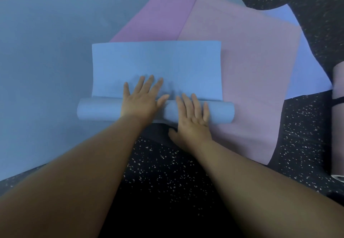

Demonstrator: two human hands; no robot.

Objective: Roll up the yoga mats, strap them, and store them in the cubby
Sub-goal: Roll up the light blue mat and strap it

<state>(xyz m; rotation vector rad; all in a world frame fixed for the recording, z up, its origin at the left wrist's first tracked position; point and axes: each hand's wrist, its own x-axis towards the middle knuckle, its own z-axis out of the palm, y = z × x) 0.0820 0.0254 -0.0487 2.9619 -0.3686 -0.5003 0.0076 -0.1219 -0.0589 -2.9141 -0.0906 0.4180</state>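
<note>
Both forearms enter from the bottom of the frame. Left hand (143, 98): fingers straight and spread, palm flat across the rolled part and onto the flat part of the blue mat (156, 70) at centre frame. Right hand (191, 116): fingers straight, pressing flat on top of the roll, thumb on its near side. The unrolled portion extends toward the upper centre. Beneath it lie a large grey-blue mat (46, 60) at left, a purple mat (158, 17) and a pink mat (251, 79). A rolled mat (337, 126) with a black strap (337, 101) lies at the right edge on the speckled dark floor (167, 163).
</note>
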